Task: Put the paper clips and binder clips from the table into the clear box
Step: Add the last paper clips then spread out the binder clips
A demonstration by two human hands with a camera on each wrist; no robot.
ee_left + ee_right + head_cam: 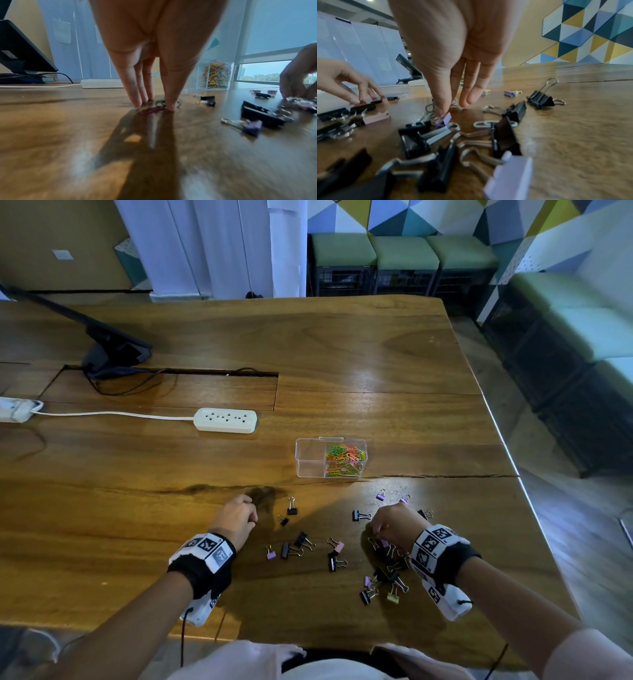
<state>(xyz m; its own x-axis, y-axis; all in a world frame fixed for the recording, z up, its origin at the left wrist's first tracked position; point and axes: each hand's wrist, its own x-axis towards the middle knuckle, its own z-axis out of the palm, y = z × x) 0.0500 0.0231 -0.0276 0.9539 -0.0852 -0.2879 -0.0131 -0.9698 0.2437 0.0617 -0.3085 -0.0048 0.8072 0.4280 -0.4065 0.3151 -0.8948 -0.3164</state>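
A: We take the clear box [331,457] as our landmark. Its long axis runs left to right across the wooden table [342,354], and the coloured paper clips [345,457] fill its right compartment; the left compartment shows none.

B: Nearer to us than the box we see the binder clips [383,577], black and lilac, scattered and piled, their wire handles pointing every which way. One black clip [292,506] just left of the box's near edge has its handles pointing away from us.

A: Our left hand [150,56] is down on the table, near-left of the box, straight fingers [135,89] close together and thumb opposite, tips touching the wood around a green paper clip [160,103] and a reddish one. Whether they pinch it yet, we cannot tell.

B: Our right hand [453,56], near-right of the box, has its thumb tip on a small lilac binder clip [443,120] lying tilted in the pile, the other fingers straight and together just beyond.

A: Writing? We can read none; the wristbands [436,546] carry only black-and-white square markers. A white power strip [225,420] lies far-left of the box.
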